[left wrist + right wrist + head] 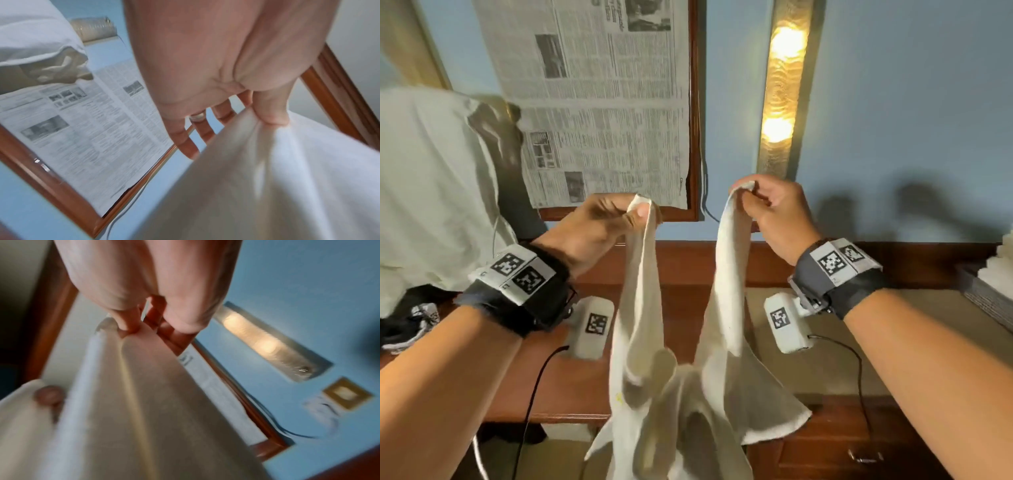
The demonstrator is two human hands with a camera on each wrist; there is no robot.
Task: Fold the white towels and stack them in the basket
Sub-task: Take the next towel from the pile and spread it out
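Note:
A white towel (688,387) hangs in the air in front of me, held up by two of its corners. My left hand (635,214) pinches the left corner between thumb and forefinger. My right hand (744,192) pinches the right corner at about the same height. The cloth droops in loose folds between them, down past the desk's front edge. In the left wrist view the thumb (271,112) presses the towel (277,178). The right wrist view shows the fingers (129,321) clamping the towel (127,402). At the far right edge stands a grey basket (986,298) with folded white towels (1000,267).
A reddish wooden desk (571,383) with a drawer handle (864,455) lies below the towel. A framed newspaper (599,102) and a lit wall lamp (784,85) hang on the blue wall. A large pale cloth (431,192) is draped at left.

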